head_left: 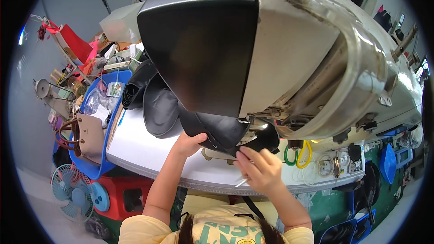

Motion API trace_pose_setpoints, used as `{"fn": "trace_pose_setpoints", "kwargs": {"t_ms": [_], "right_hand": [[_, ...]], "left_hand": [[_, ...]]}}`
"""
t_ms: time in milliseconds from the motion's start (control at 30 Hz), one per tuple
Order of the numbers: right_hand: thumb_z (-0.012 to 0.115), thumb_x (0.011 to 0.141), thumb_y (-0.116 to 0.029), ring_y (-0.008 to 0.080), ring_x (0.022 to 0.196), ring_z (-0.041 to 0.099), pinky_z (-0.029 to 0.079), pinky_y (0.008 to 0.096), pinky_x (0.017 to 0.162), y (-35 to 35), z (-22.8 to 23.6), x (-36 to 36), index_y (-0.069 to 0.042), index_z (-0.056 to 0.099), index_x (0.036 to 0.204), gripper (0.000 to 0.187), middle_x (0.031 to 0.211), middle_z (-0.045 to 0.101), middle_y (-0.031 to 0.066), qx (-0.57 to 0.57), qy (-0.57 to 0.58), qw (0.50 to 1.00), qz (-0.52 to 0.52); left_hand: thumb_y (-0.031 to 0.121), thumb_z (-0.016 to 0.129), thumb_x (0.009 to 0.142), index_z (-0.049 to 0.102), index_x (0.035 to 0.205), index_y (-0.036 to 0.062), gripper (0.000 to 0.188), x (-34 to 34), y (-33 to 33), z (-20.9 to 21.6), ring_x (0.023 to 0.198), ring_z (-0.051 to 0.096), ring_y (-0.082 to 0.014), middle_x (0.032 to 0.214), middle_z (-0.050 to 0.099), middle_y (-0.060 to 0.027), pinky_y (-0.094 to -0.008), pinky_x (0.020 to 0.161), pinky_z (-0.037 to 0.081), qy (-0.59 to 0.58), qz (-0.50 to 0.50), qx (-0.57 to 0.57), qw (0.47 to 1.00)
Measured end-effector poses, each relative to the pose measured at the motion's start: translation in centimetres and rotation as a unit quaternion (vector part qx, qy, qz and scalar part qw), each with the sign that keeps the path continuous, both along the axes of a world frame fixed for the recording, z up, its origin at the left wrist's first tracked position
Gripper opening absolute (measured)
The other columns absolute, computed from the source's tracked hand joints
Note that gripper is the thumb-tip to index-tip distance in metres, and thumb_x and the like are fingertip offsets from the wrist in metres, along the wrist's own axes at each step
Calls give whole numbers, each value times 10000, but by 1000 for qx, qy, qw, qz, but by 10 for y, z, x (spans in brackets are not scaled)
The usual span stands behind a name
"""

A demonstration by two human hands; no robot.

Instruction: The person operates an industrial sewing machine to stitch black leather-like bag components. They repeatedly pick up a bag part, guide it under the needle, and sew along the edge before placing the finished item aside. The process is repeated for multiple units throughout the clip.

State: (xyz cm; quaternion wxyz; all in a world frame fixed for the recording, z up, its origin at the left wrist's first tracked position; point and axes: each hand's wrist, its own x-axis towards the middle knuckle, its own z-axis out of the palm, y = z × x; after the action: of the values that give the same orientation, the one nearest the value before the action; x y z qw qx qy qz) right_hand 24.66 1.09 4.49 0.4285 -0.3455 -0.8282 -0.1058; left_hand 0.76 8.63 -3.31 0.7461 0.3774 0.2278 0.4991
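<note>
White surface [135,138], sewing machine [307,49] above, my left hand [186,144] gripping black panel [193,122], right hand [262,169] holding slim pale tool [242,182]

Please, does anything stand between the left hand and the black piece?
Nothing visible: the left hand holds the black piece directly, thumb on top. The right hand is at its near edge. The machine above hides what lies behind it.

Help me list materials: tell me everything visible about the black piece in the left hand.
The black piece looks like smooth leather, curved, a small pale mark near its lower edge. The sewing machine above hides part of it. The left hand grips it; the right hand seems to touch its edge.
</note>
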Motion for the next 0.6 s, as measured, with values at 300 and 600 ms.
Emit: {"fn": "trace_pose_setpoints", "kwargs": {"t_ms": [300, 600], "right_hand": [[683, 619, -35, 164, 586, 511, 411, 278, 472, -5, -17, -1, -8, 640, 959, 344, 843, 627, 52, -50, 7, 999, -5], [655, 526, 37, 176, 548, 474, 382, 285, 452, -7, -18, 0, -22, 641, 940, 418, 794, 613, 41, -66, 54, 996, -4]], "left_hand": [[87, 709, 783, 485, 1262, 22, 533, 8, -17, -9, 1145, 525, -223, 1219, 563, -87, -371, 981, 414, -9, 31, 5, 999], [133, 723, 786, 517, 1220, 35, 490, 19, -30, -7, 1081, 562, -223, 1159, 591, -75, -373, 929, 446, 3, 74, -13, 997]]}}
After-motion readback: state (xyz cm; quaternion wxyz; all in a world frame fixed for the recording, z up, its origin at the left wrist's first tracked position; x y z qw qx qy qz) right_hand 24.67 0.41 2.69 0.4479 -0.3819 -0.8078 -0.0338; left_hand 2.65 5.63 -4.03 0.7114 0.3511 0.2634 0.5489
